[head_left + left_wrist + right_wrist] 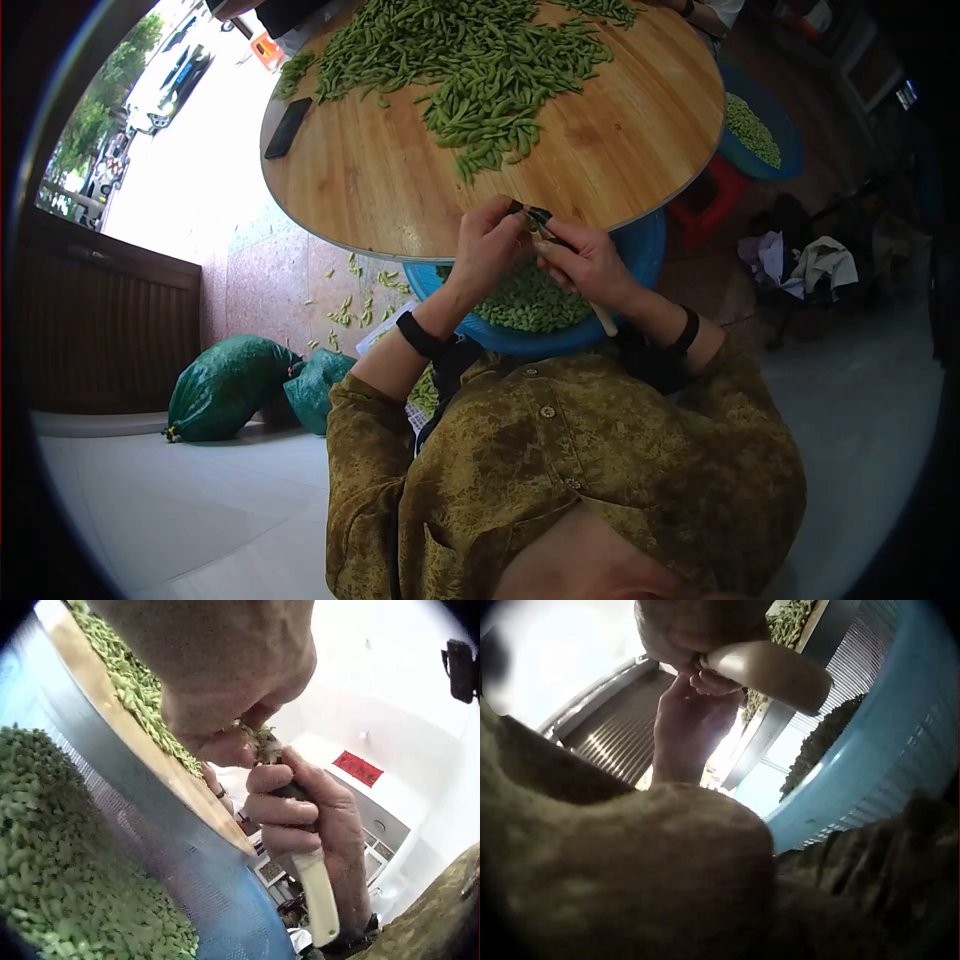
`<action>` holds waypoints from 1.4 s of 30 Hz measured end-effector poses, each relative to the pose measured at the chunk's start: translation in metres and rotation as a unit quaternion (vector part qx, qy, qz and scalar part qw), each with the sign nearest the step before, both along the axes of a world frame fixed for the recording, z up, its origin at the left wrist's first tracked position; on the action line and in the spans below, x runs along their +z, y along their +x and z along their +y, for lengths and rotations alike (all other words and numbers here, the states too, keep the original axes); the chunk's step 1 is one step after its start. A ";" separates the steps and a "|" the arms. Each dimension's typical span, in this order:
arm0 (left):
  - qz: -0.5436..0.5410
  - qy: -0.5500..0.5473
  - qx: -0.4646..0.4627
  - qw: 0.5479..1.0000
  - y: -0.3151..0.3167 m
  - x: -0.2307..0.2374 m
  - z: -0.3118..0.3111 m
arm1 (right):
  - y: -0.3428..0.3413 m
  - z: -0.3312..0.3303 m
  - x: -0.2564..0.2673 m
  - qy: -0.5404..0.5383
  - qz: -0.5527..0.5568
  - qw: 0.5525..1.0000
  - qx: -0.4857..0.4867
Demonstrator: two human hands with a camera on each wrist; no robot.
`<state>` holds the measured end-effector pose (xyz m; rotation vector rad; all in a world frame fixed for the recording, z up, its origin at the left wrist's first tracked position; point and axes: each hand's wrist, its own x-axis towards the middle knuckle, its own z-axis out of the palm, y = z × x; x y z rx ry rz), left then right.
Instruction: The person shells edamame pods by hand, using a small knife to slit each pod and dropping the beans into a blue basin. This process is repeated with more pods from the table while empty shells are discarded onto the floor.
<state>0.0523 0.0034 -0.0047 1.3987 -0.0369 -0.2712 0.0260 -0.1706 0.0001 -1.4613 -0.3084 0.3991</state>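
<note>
Both hands meet over a blue mesh basket (648,262) of shelled green beans (530,302), by the round table's edge. My left hand (486,242) pinches a green bean pod (264,742), mostly hidden by the fingers. Fingers of my right hand (597,270) curl round a tool with a cream handle (319,896), which sticks out below the little finger. Its dark upper part lies inside the grip, and I cannot tell what kind of tool it is. The fingertips of both hands come together at the pod. A heap of unshelled pods (490,95) lies on the table beyond.
The wooden table (630,140) bears a flat black object (288,128) at its left. Another blue basin (795,150) of beans stands right, near a red stool (712,200). Green sacks (235,385) and scattered pods (345,312) lie on the floor at left.
</note>
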 end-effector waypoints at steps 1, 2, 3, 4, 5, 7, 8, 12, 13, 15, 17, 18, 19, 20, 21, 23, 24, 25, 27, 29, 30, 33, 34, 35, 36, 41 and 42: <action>0.001 -0.001 0.002 1.000 -0.001 0.002 -0.004 | 0.000 0.000 0.000 -0.001 0.001 1.000 0.002; 0.029 -0.030 0.013 0.999 -0.003 0.006 -0.008 | 0.000 0.000 0.000 -0.011 0.003 1.000 -0.009; 0.057 -0.059 0.025 0.996 -0.004 0.009 -0.011 | 0.000 -0.001 0.001 -0.021 0.006 1.000 -0.021; 0.057 -0.059 0.025 0.996 -0.002 0.005 -0.010 | 0.001 -0.002 -0.002 -0.021 0.006 1.000 -0.020; 0.043 -0.060 0.011 0.997 0.001 -0.003 -0.009 | 0.003 -0.004 -0.008 -0.063 -0.062 0.996 -0.018; 0.030 -0.062 -0.001 0.998 0.004 -0.017 -0.008 | 0.003 -0.003 -0.018 -0.105 -0.129 0.986 -0.015; 0.016 -0.039 -0.012 0.999 0.005 -0.024 -0.007 | 0.002 0.000 -0.022 -0.116 -0.248 0.961 -0.049; 0.013 -0.001 -0.078 0.997 0.009 -0.045 0.000 | 0.001 -0.006 -0.013 -0.073 -0.151 0.986 -0.001; 0.014 -0.002 -0.078 0.997 0.004 -0.032 0.000 | 0.002 -0.011 -0.010 -0.073 -0.149 0.986 -0.002; -0.010 -0.007 -0.122 0.992 -0.012 -0.007 0.002 | 0.005 -0.023 -0.001 -0.003 0.056 0.998 0.025; -0.019 -0.004 -0.156 0.988 -0.018 -0.005 0.009 | 0.004 -0.027 0.006 0.037 0.087 0.995 0.025; -0.027 -0.002 -0.191 0.981 -0.022 -0.001 0.011 | 0.004 -0.029 0.006 0.071 0.109 0.991 0.036; -0.027 -0.002 -0.191 0.981 -0.026 0.003 0.011 | 0.004 -0.031 0.007 0.104 0.130 0.985 0.046; -0.064 0.063 -0.176 0.980 -0.030 0.010 0.011 | 0.005 -0.032 0.005 0.104 0.130 0.985 0.046; -0.101 0.128 -0.160 0.974 -0.034 0.014 0.011 | 0.006 -0.032 0.001 0.105 0.141 0.982 0.074; -0.074 0.091 -0.108 0.987 -0.036 0.008 0.011 | 0.005 -0.030 0.000 0.107 0.152 0.977 0.104; -0.046 0.054 -0.057 0.996 -0.036 0.004 0.012 | 0.004 -0.026 0.002 0.099 0.153 0.977 0.115; -0.047 0.056 -0.057 0.996 -0.038 0.002 0.015 | 0.001 -0.022 0.005 0.092 0.153 0.976 0.127; -0.043 0.056 -0.019 0.997 -0.043 -0.001 0.025 | -0.003 -0.014 0.009 0.097 0.148 0.976 0.131; -0.094 0.132 -0.014 0.987 -0.048 -0.005 0.047 | -0.005 -0.008 0.009 0.094 0.125 0.973 0.171; -0.145 0.203 -0.007 0.968 -0.048 -0.003 0.061 | -0.006 -0.005 0.007 0.085 0.128 0.975 0.161; -0.242 0.583 -0.090 0.770 -0.046 0.040 0.109 | 0.006 -0.011 -0.008 0.065 0.160 0.979 0.106; -0.255 0.625 -0.085 0.733 -0.038 0.040 0.120 | 0.012 -0.013 -0.015 0.083 0.172 0.976 0.099; -0.267 0.664 -0.078 0.694 -0.026 0.038 0.126 | 0.014 -0.013 -0.015 0.084 0.171 0.977 0.099; -0.316 0.612 -0.054 0.723 -0.012 0.038 0.120 | 0.014 -0.013 -0.016 0.080 0.154 0.981 0.085; -0.342 0.573 -0.008 0.745 0.079 -0.010 0.085 | 0.015 -0.011 -0.010 0.057 0.137 0.986 0.080; -0.340 0.573 -0.005 0.746 0.089 -0.020 0.077 | 0.017 -0.015 -0.016 0.055 0.141 0.985 0.079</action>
